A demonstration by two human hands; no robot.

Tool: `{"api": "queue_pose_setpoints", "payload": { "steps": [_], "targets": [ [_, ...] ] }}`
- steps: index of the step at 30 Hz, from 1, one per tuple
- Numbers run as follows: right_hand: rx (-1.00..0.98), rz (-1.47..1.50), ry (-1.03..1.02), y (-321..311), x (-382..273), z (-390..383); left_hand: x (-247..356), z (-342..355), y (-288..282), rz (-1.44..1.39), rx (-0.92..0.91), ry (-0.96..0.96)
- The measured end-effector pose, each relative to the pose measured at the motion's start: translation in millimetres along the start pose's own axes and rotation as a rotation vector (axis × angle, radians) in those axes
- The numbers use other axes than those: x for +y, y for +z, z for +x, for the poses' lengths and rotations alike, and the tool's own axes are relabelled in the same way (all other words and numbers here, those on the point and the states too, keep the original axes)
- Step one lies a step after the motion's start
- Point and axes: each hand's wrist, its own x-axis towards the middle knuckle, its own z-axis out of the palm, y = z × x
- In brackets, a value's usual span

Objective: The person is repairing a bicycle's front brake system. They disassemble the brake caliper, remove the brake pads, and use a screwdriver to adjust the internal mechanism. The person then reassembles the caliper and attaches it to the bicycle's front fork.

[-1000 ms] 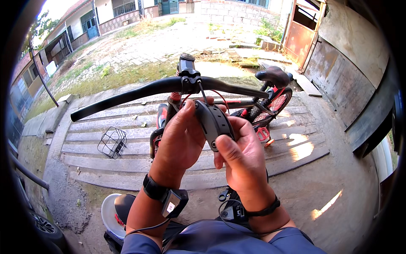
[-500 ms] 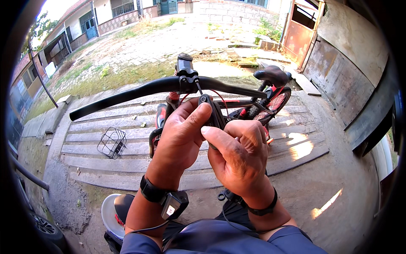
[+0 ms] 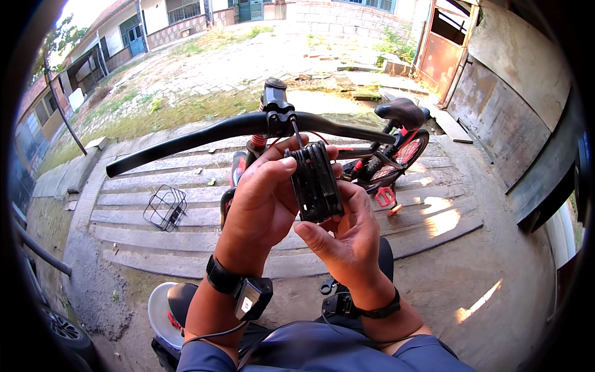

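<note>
Head view: folding multi-tool (image 3: 315,183) held up at the handlebar clamp, one bit out

Near the middle of the frame, the black tool sits between two bare hands, just below the stem clamp (image 3: 281,118) of a bicycle. The left hand (image 3: 263,189) grips it, thumb on the near face and fingers behind. The right hand (image 3: 347,232) is loosely open, its fingers against the tool's lower right side and its thumb apart, just under the bottom end.

As for progress, one long bit (image 3: 297,132) is out and runs up to the clamp; whether its tip is seated in a bolt cannot be made out. The other pieces appear folded into the body. The black handlebar (image 3: 186,146) lies through the clamp, so that part looks done; how tight it is does not show. Its end at the left of the frame bears no visible grip or lever, so fitting-out seems unfinished. Right of centre, the saddle (image 3: 401,110) and a red pedal (image 3: 385,197) are on the bicycle, while a wire basket (image 3: 165,209) lies apart, left of centre, on the slatted boards (image 3: 139,236).
</note>
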Motion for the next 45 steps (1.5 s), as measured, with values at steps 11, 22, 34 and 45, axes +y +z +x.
{"api": "queue_pose_setpoints", "payload": {
  "steps": [11,22,34,45],
  "targets": [
    [0.131,-0.522,-0.376,-0.6,-10.1,7.1,-6.3,-5.2,-11.3,0.222,0.105,0.055],
    [0.018,-0.948,-0.724,-4.0,-19.2,16.4,-3.4,-3.3,11.7,0.309,0.176,0.043],
    [0.128,-0.201,-0.109,-8.7,-1.9,-6.1,-14.9,3.1,4.9,0.038,0.146,0.033],
    [0.099,-0.225,-0.112,-6.1,17.4,-7.1,-28.9,3.4,0.1,-0.017,0.141,0.062]
  ]
}}
